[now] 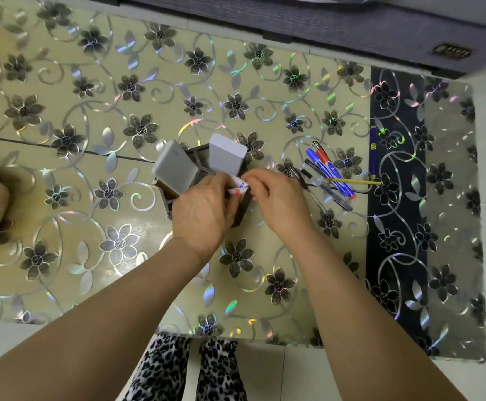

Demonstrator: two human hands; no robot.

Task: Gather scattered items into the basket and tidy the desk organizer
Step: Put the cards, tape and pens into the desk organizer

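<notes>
Hands meet over the dark organizer (237, 209), mid-table: your left hand (204, 209) and right hand (276, 198) both pinch a small white tube (239, 187). Pens (330, 175) lie near the right edge.

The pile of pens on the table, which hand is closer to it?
Right. The right hand sits just beside the pens, almost touching them. The left hand is farther off, over the dark organizer.

A table (236, 82) is covered in a shiny cloth printed with silver flowers, pretty glare-y. Pale floor tiles (294, 371) are seen just below its near edge, and a grey sofa (352, 27) is parked right behind it
</notes>
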